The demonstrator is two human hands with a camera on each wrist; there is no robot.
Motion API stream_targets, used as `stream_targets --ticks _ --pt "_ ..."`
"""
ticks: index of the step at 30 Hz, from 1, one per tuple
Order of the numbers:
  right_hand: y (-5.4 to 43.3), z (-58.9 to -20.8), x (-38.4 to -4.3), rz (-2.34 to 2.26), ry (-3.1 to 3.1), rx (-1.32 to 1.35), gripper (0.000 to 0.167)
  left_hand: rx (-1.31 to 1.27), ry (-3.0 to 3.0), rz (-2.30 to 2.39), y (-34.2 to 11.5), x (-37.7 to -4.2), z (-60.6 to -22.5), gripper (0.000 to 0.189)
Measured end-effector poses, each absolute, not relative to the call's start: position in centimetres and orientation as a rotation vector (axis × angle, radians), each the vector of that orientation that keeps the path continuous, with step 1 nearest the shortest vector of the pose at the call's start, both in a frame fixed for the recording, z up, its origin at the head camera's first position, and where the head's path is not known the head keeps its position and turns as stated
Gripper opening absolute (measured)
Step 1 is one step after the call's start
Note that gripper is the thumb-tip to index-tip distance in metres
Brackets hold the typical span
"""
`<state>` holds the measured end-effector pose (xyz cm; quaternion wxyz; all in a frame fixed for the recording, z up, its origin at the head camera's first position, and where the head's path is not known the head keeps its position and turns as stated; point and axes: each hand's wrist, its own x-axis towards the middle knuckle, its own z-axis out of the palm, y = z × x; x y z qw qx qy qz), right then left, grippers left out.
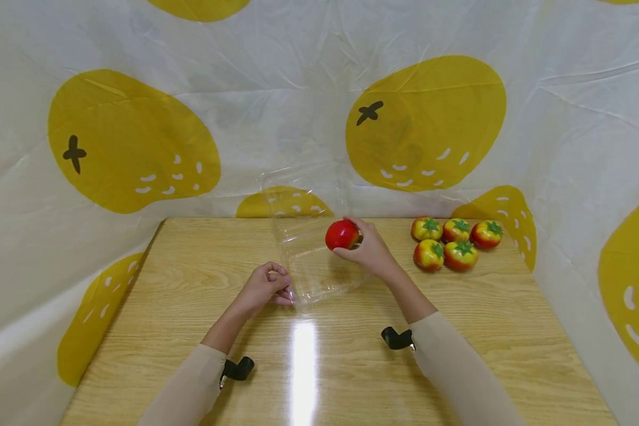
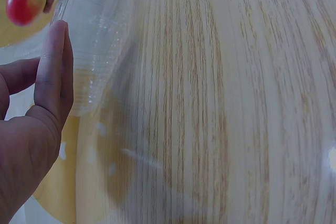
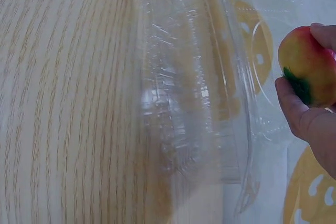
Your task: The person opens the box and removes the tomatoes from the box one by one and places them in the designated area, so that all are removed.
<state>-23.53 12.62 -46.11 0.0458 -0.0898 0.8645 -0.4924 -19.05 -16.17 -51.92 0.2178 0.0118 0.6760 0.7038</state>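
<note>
My right hand (image 1: 371, 249) grips a red-and-yellow toy tomato (image 1: 342, 235) between thumb and fingers, above a clear plastic clamshell box (image 1: 319, 290). In the right wrist view the tomato (image 3: 307, 66) shows its green leafy top turned down toward the fingers. The box stands on the table with its lid (image 1: 298, 183) raised at the back. At the box's left side is my left hand (image 1: 266, 288), its fingertips right at the wall. The left wrist view shows the fingers (image 2: 52, 72) straight along the plastic.
Several more toy tomatoes (image 1: 460, 255) with green tops sit in two rows at the back right of the wooden table (image 1: 202, 254). A white cloth (image 1: 277, 106) printed with yellow fruit hangs behind and on both sides of the table.
</note>
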Motion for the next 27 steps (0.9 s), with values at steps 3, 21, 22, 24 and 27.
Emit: stream_targets --ticks 3,21,22,24,27 --pt "13.4 -45.7 -23.2 -1.544 2.628 -0.327 0.087 0.030 1.876 1.944 -16.1 -19.0 -51.8 0.021" --pt "21.0 -43.8 -20.8 -1.734 2.649 -0.242 0.085 0.031 1.888 1.933 -16.3 -18.9 -51.7 0.020" --pt "21.6 -43.8 -20.6 -1.701 2.685 -0.229 0.085 0.032 1.887 1.932 -16.3 -18.9 -51.7 0.020" --pt "22.9 -43.7 -20.4 -1.660 2.729 -0.204 0.085 0.037 1.886 1.930 -16.2 -18.9 -51.7 0.020" --pt "24.8 -43.5 -20.2 -1.592 2.794 -0.168 0.085 0.044 1.883 1.928 -16.2 -19.0 -51.7 0.023"
